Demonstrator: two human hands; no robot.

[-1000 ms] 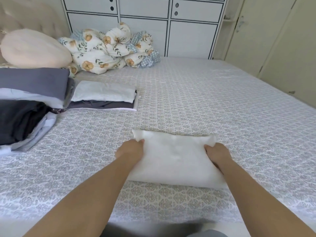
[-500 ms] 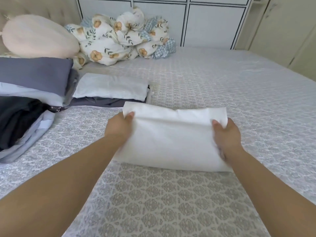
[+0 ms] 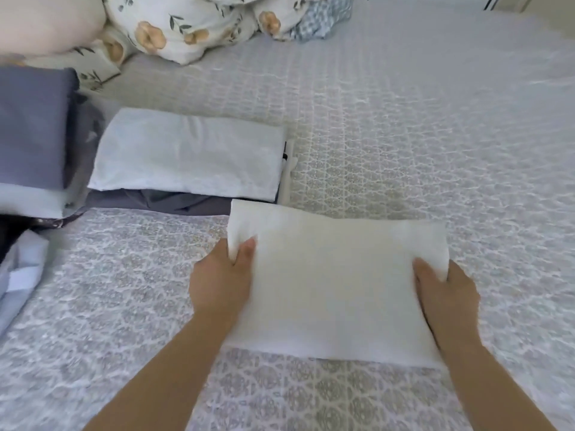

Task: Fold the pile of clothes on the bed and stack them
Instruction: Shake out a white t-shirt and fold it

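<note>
A folded white cloth [image 3: 336, 281] hangs just above the patterned bed sheet [image 3: 435, 135], held by both its side edges. My left hand [image 3: 222, 281] grips its left edge, thumb on top. My right hand [image 3: 445, 290] grips the right edge, thumb on top too. Just beyond the cloth lies a low stack: a folded pale blue garment [image 3: 189, 157] over a dark grey one [image 3: 161, 203]. The cloth's far left corner overlaps the stack's near right corner in the view.
At the left edge a taller pile has a folded purple-grey piece [image 3: 31, 129] on top, with dark and pale blue clothes [image 3: 18, 275] below it. A floral duvet [image 3: 186, 26] and a cream pillow [image 3: 46, 23] lie at the head of the bed.
Both hands have lifted the white cloth off the sheet and carried it forward and left, up to the pale blue stack. The camera has tilted down and come closer.
</note>
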